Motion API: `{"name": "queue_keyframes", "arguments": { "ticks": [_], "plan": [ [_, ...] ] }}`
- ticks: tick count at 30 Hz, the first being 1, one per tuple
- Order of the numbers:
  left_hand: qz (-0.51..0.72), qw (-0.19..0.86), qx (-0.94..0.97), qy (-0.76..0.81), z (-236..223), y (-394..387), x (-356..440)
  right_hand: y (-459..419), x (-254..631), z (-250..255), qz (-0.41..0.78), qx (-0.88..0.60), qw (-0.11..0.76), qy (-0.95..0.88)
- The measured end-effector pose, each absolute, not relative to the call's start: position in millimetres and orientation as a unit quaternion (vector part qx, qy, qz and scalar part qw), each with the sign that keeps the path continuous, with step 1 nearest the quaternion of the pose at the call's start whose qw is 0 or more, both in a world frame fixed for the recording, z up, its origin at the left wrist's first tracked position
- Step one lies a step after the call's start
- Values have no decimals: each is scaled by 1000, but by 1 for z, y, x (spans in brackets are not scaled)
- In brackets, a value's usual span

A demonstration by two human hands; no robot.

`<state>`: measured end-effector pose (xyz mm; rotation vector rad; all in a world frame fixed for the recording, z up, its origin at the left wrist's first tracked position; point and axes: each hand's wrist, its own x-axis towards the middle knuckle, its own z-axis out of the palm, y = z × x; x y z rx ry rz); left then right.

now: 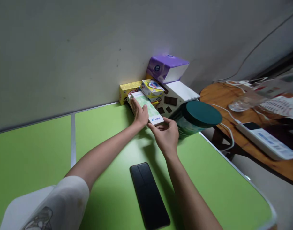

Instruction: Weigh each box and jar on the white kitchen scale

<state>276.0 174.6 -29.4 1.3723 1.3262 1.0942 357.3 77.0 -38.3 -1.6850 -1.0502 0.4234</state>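
Observation:
A flat white and green box (pixel 153 112) lies between my hands, close to the boxes by the wall. My left hand (pixel 139 111) presses along its left side, with the thumb over the top face. At the near end, my right hand (pixel 167 133) grips a corner between thumb and fingers. What lies beneath the box is mostly hidden. Touching or nearly touching its far end are a yellow box (pixel 123 93) and a smaller yellow and white box (pixel 151 89). Beside my right hand stands a green canister (pixel 188 126) with a dark green lid.
A purple tissue pack (pixel 158 68) rests on a box with chocolate pictures (pixel 176 99). A black phone (pixel 148 195) lies on the green table (pixel 108 179). To the right, a wooden table (pixel 215 92) carries a white device (pixel 266 140), cables and a clear plastic item.

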Motion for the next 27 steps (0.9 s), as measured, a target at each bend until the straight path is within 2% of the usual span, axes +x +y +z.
{"name": "queue_keyframes", "arguments": {
  "ticks": [20,24,27],
  "plan": [
    [403,473,495,608,-13,190,276,107,347,-45,155,-701,520,-463],
    [405,494,483,599,0,178,259,83,342,-28,126,-709,536,-441],
    [404,518,532,534,12,148,208,49,325,-1,153,-679,551,-460]
  ]
}}
